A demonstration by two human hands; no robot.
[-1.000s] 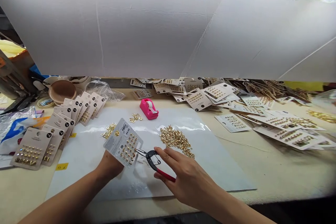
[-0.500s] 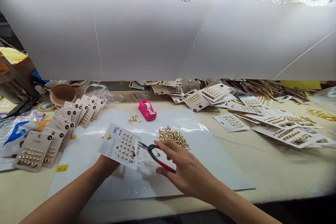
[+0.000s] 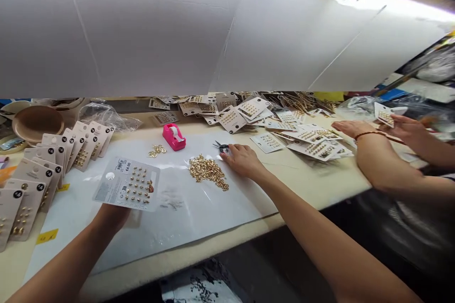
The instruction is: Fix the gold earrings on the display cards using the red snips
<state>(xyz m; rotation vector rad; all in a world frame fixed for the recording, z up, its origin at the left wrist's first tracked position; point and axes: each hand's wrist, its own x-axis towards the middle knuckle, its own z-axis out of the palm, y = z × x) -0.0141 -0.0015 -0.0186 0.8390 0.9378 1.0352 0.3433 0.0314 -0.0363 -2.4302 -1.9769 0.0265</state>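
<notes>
My left hand [image 3: 114, 218] is closed on an earring card [image 3: 122, 189] from below, its fingertips hidden behind it. The card's back faces up, with a price label and rows of small gold earring backs. My right hand [image 3: 244, 158] rests low near the right edge of the white sheet, its fingers around the handles of a pair of pliers [image 3: 223, 147]. The pliers' dark jaws point left, away from the card. Between my hands, nearer the right one, lies a pile of small gold earring backs [image 3: 206, 170].
A pink tape dispenser [image 3: 174, 137] stands behind the pile, beside some gold rings [image 3: 157, 151]. Standing earring cards [image 3: 30, 199] line the left. More cards [image 3: 307, 136] are heaped at the back and right. At the far right, a co-worker's hands [image 3: 353, 128] handle another card.
My right hand has moved the pliers away from the card, rightward past the gold pile, and lowered them to the sheet. The view has turned right, bringing a co-worker's arms into sight.
</notes>
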